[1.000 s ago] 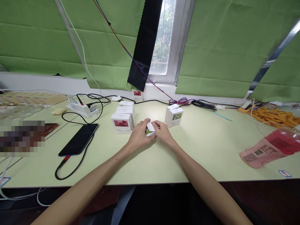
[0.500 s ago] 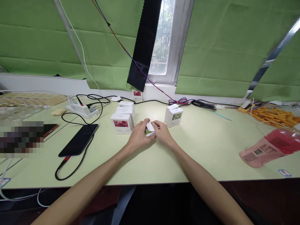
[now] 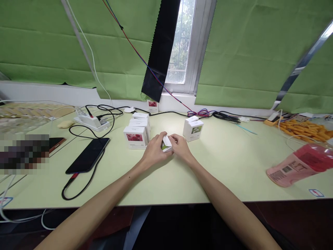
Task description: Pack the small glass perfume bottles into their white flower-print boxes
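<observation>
Between my hands, low over the table (image 3: pixel 166 184), is a small white box (image 3: pixel 167 141) with a green picture on its side. My left hand (image 3: pixel 155 150) wraps round the box's left side, fingers closed on it. At the box's right edge, the bent fingers of my right hand (image 3: pixel 180 146) pinch it near its top. My fingers hide part of the box. Just left of my left hand stands a row of white boxes with red flower pictures, the front white box (image 3: pixel 135 138) nearest. Behind my right hand are white boxes with a green picture (image 3: pixel 193 130).
A black phone (image 3: pixel 87 155) with a cable lies at left, near a white power strip (image 3: pixel 91 122). A pink-labelled bottle (image 3: pixel 296 165) stands at right, before orange snack-like pieces (image 3: pixel 307 130). Coiled cables (image 3: pixel 225 116) and another box (image 3: pixel 152 105) are along the wall.
Almost nothing differs. Both hands keep their hold on the small box in the same place, and the whole view has shifted very slightly.
</observation>
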A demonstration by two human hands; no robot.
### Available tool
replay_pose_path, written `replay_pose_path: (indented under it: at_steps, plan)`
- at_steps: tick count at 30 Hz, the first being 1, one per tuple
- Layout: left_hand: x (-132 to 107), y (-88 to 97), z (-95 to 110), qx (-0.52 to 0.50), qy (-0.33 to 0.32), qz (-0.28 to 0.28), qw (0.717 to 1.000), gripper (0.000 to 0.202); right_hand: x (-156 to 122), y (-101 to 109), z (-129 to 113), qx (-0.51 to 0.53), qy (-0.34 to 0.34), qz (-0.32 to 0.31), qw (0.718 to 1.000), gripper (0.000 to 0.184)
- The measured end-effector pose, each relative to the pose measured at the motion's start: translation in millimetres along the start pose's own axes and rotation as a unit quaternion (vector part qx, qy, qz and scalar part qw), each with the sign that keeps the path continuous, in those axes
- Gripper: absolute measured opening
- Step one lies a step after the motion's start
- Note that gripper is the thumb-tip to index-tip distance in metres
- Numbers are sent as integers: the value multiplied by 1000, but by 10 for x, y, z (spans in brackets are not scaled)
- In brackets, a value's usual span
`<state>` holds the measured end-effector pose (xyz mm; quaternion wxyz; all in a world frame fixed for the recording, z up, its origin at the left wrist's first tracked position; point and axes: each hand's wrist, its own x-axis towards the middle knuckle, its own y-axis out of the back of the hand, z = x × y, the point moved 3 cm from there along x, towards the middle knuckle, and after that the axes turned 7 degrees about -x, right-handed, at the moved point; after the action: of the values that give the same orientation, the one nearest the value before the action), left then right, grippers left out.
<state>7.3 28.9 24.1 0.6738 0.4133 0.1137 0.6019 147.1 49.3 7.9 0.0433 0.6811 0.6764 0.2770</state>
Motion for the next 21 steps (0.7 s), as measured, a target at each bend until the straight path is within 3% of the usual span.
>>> replay_pose_path:
  at_steps: [11,21]
  plan:
    - [9,-17,-29,-21,-5,36,999,67,3,17,-18,1,6,10,1000,30]
    - [3,-25,-53,-15,-17,34,999,68,27,20,17,50,23,-19,998,34]
